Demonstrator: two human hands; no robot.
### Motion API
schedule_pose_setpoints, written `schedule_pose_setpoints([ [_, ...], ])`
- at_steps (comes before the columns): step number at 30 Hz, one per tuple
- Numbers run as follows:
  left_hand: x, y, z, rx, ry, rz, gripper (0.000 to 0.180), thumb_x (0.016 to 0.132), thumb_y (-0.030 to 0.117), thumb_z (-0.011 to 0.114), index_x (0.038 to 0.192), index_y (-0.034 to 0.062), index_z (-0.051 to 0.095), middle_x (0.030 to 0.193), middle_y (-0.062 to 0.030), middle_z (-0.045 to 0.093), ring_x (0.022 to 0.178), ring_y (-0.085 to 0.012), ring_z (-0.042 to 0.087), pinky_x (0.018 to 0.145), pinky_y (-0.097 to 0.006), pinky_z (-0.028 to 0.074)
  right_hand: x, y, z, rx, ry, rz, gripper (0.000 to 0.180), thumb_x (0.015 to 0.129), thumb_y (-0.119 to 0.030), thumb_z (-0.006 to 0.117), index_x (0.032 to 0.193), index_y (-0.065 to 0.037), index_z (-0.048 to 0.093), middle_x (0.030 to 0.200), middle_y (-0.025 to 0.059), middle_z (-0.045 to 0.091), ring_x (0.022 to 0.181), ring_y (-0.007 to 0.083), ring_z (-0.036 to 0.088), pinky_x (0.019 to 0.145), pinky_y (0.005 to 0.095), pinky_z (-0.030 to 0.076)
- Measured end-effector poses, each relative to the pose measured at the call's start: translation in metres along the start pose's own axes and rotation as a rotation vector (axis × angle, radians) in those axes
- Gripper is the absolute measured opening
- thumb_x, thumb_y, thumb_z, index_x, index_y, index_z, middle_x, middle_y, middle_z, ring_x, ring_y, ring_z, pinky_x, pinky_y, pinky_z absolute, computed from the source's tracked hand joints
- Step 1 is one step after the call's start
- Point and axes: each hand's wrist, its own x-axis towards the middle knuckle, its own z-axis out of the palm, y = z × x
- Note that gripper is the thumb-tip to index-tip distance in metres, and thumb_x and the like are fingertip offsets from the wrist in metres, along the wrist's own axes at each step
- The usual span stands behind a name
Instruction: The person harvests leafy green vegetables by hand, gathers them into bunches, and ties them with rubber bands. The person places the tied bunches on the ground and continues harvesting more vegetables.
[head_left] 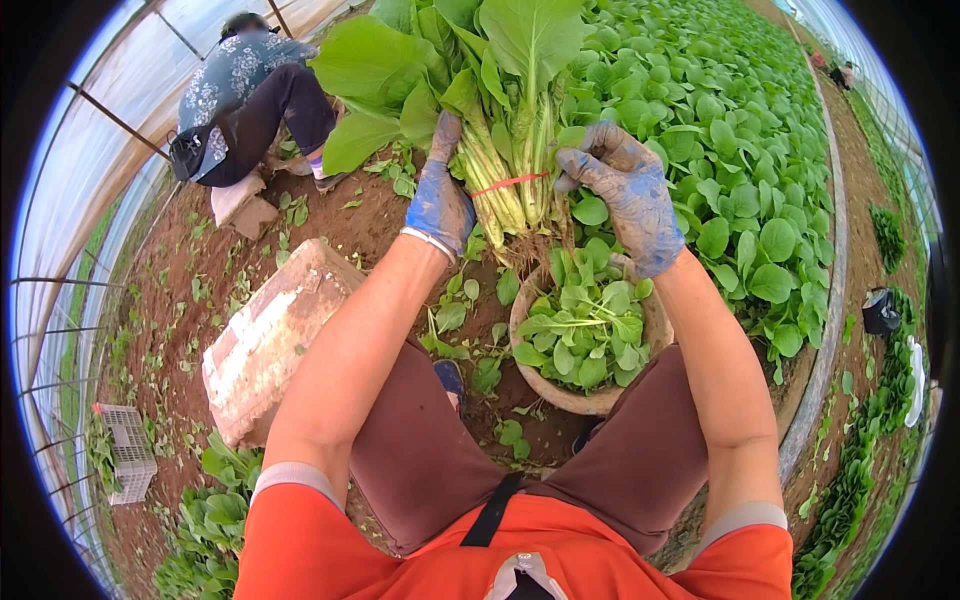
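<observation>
Bunch of leafy greens [500, 130], stems bound by a red band [510, 182], held upright between both gloved hands, left hand [438, 200] closed on the stalks, right hand [630, 195] curled beside the band, over a round basket [560, 395] of leaves on bare greenhouse soil [180, 290].

Daylit plastic-sheet greenhouse wall [75, 190] arches over bare brown soil [180, 290] beside a dense green crop bed [740, 150].
</observation>
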Motion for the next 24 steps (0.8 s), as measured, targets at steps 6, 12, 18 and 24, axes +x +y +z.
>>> schedule_pose_setpoints([
  [6, 0.007, 0.013, -0.007, 0.021, 0.003, 0.104, 0.073, 0.08, 0.044, 0.074, 0.137, 0.0102, 0.043, 0.133, -0.0095, 0.052, 0.121, -0.0275, 0.05, 0.106, -0.045, 0.039, -0.018, 0.004, -0.03, -0.293, -0.444, 0.482, 0.024, 0.083, -0.017, 0.073, 0.093, 0.001, 0.061, 0.085, 0.0077, 0.066, 0.079, 0.0175, 0.066, 0.076, 0.0295, 0.05],
  [12, 0.005, 0.008, -0.004, 0.08, 0.01, 0.118, 0.069, 0.081, 0.039, 0.074, 0.136, 0.0092, 0.044, 0.132, -0.01, 0.052, 0.12, -0.026, 0.051, 0.105, -0.043, 0.04, -0.016, 0.016, -0.034, -0.416, -0.152, 0.311, 0.094, 0.079, -0.044, 0.074, 0.145, 0.004, 0.026, 0.141, 0.0251, 0.041, 0.133, 0.0279, 0.041, 0.106, 0.0362, 0.037],
  [18, 0.002, -0.013, 0.002, 0.117, -0.062, 0.034, 0.067, 0.08, 0.03, 0.077, 0.134, 0.0065, 0.043, 0.131, -0.0094, 0.052, 0.118, -0.0242, 0.052, 0.102, -0.04, 0.044, -0.001, 0.035, 0.014, -0.289, -0.052, 0.0, 0.091, 0.078, -0.034, 0.077, 0.142, 0.005, 0.026, 0.136, 0.0197, 0.047, 0.124, 0.0238, 0.048, 0.103, 0.0339, 0.04],
  [24, 0.007, -0.015, 0.003, 0.088, -0.07, -0.015, 0.075, 0.079, 0.027, 0.078, 0.137, 0.0069, 0.034, 0.13, -0.0111, 0.051, 0.117, -0.0249, 0.052, 0.1, -0.04, 0.046, 0.006, 0.042, 0.019, -0.066, 0.063, 0.02, 0.065, 0.08, -0.021, 0.078, 0.127, 0.007, 0.042, 0.121, 0.015, 0.059, 0.105, 0.0171, 0.058, 0.092, 0.0304, 0.047],
])
